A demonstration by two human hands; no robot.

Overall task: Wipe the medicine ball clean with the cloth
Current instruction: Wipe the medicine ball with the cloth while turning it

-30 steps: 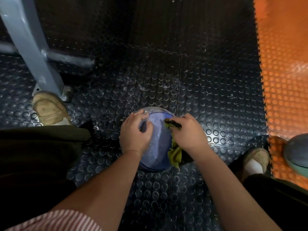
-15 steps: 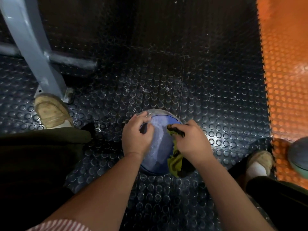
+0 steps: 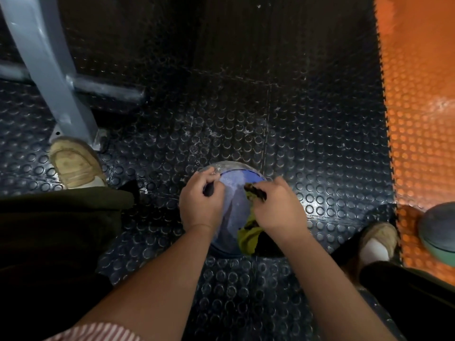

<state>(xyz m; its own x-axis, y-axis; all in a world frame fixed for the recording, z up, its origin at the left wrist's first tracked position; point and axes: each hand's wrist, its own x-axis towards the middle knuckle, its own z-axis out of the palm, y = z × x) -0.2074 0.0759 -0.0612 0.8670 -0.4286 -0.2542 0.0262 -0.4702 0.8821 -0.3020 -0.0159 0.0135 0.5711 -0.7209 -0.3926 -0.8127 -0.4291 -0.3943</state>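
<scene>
My right hand [image 3: 278, 207] grips the bunched cloth [image 3: 247, 238] against the medicine ball [image 3: 234, 210]; my left hand [image 3: 200, 203] curls over its left side, steadying it on the studded floor [image 3: 320, 168]. Wiping looks under way; next I'd turn the ball to reach unwiped faces.

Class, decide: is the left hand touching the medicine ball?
Touching. The head view shows the left hand resting directly on the medicine ball, with no gap between them.

A grey metal frame leg [image 3: 61, 89] stood far left on black studded flooring [image 3: 307, 119]; orange flooring [image 3: 423, 119] and a grey-green ball [image 3: 440, 232] lay right.
</scene>
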